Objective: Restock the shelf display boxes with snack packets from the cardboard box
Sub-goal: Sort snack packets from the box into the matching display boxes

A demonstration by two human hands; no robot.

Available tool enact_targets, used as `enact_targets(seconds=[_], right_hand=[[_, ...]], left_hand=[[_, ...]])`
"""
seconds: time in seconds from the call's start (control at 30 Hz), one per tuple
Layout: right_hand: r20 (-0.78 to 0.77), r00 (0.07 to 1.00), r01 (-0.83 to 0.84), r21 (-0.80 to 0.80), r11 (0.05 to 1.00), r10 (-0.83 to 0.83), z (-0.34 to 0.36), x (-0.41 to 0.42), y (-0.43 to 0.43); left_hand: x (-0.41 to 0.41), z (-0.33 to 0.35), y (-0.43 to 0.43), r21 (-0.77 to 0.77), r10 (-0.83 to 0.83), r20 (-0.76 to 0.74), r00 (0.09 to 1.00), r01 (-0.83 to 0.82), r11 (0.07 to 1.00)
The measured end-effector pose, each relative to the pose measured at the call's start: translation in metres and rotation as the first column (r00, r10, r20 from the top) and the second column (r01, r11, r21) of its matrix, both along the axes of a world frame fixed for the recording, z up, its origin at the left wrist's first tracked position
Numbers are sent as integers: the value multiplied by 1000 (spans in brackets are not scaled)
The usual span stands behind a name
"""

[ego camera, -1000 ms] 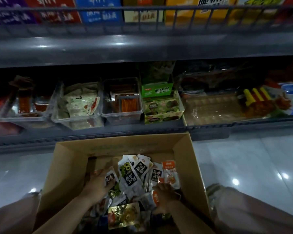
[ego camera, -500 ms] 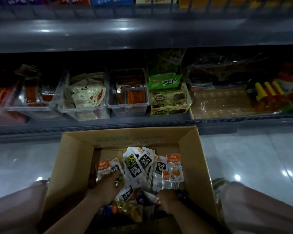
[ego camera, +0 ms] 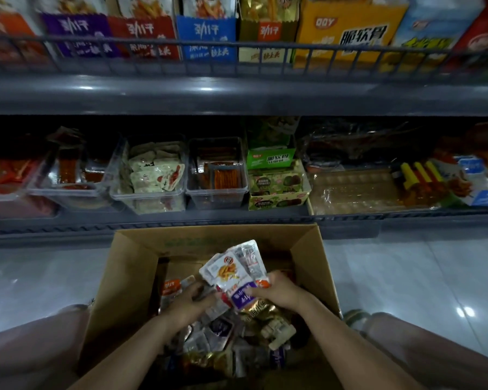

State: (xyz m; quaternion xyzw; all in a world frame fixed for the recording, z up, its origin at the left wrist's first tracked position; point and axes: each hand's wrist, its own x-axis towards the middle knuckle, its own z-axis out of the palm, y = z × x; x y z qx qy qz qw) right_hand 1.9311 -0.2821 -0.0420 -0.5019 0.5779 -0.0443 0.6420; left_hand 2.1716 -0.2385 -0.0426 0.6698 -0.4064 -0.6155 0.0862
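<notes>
Gripping a fanned bunch of snack packets (ego camera: 235,273), the right hand (ego camera: 279,291) has its fingers wrapped over the bunch's near right edge and holds it above the middle of the open cardboard box (ego camera: 130,277). The left hand (ego camera: 188,302) comes in from the left with its fingers curled, closing on the near left corner of the same bunch. The top packet is white with an orange picture, and a purple-labelled one shows under the right thumb.

Beneath the hands the box is filled with loose packets (ego camera: 254,327) in gold, white and purple, lying mixed at all angles. The box stands on the pale tiled floor (ego camera: 406,277), its far wall just short of the lower shelf (ego camera: 181,220).

On that shelf, from left to right, stand clear bins (ego camera: 150,198) with red strips and pale packets, then a green display box (ego camera: 276,192) directly beyond the cardboard box, then a clear tray (ego camera: 350,192) that looks nearly bare. The upper shelf (ego camera: 237,94) carries a row of upright cartons (ego camera: 347,32) behind a wire rail. The person's knees show at the near left and right of the box.
</notes>
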Motion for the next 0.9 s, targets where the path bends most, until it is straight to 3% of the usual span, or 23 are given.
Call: enact_targets(seconds=[0.2, 0.4, 0.57, 0.67, 0.77, 0.9], right_hand=[[30, 999, -37, -56, 998, 38, 61, 2, -6], [71, 995, -55, -151, 987, 66, 145, 10, 1], [33, 990, -126, -267, 955, 140, 211, 14, 12], [104, 978, -148, -271, 951, 181, 238, 22, 17], [208, 970, -62, -280, 958, 124, 249, 33, 18], [412, 890, 307, -231, 923, -193, 248, 47, 16]], left_hand=[[-2, 63, -15, -83, 12, -103, 995, -20, 996], [-1, 156, -28, -80, 16, -401, 916, -52, 995], [-10, 209, -24, -310, 9, -334, 943, -119, 943], [-6, 227, -19, -397, -11, -329, 944, -127, 909], [-1, 240, -19, -456, 41, -359, 932, -214, 864], [-5, 244, -22, -456, 235, -525, 818, -503, 734]])
